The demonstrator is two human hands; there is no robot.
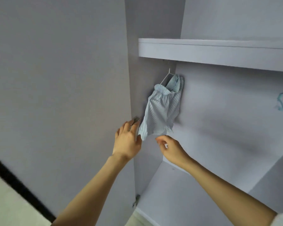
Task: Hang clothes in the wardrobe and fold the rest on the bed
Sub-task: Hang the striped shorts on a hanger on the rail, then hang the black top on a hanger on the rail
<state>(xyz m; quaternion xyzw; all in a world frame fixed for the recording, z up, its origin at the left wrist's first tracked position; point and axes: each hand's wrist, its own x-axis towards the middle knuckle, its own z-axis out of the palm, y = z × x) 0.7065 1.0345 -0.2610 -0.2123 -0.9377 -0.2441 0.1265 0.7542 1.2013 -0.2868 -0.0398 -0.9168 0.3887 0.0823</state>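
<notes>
Inside the grey wardrobe [235, 111], striped blue shorts [160, 110] hung on a hanger [166, 77] just above both hands. Her left hand [127, 141] was open beside the hem. Her right hand [170, 148] curled loosely, holding nothing. Best to tug the hem gently straight.

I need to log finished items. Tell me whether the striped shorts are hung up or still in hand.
Hung up: the striped shorts dangle from a white hanger under the shelf; neither hand holds them.

Striped, crinkly cloth shorts [160, 110] hang against the wardrobe [219, 51] (smooth, matt panels) beside a metal hinge [136, 119].
</notes>
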